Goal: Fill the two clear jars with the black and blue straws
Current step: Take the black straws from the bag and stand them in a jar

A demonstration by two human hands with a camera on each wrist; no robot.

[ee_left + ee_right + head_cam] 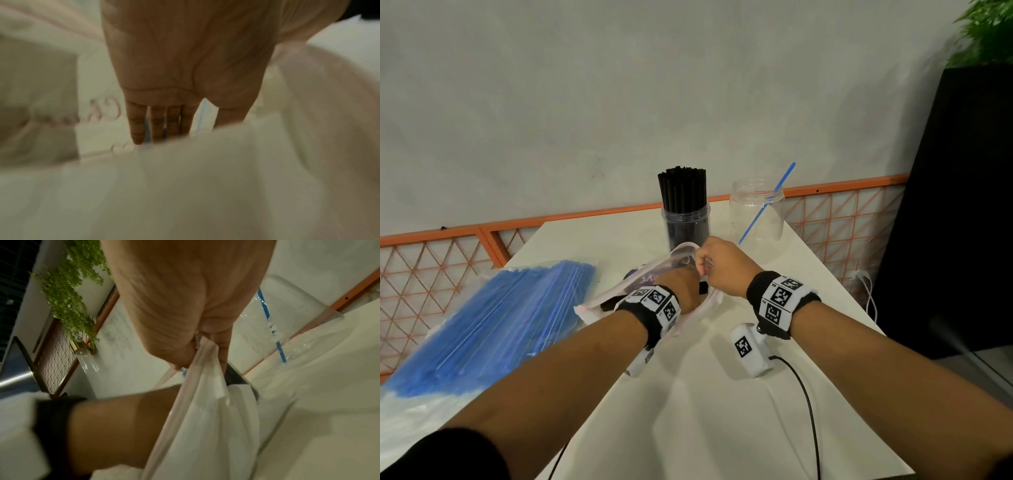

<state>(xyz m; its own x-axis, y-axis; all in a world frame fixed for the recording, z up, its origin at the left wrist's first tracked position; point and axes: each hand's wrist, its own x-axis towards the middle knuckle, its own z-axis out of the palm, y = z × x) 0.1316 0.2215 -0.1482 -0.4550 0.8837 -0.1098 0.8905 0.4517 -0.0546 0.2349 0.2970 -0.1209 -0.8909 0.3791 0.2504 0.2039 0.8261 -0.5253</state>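
Observation:
A clear jar (686, 222) packed with black straws (682, 188) stands at the table's far side. To its right, a second clear jar (756, 212) holds one blue straw (768, 202), which also shows in the right wrist view (267, 313). My left hand (683, 289) reaches inside a clear zip bag (599, 305) in front of the jars. Its fingers (137, 126) lie straight against the plastic, holding nothing. My right hand (719, 267) pinches the bag's pink rim (203, 350) and holds the mouth up. A few dark straws show dimly through the bag.
A big clear bag of blue straws (493, 325) lies at the left of the white table (722, 411). A black cable (808, 411) trails from my right wrist. An orange lattice rail (448, 260) runs behind, with a black cabinet (962, 205) at the right.

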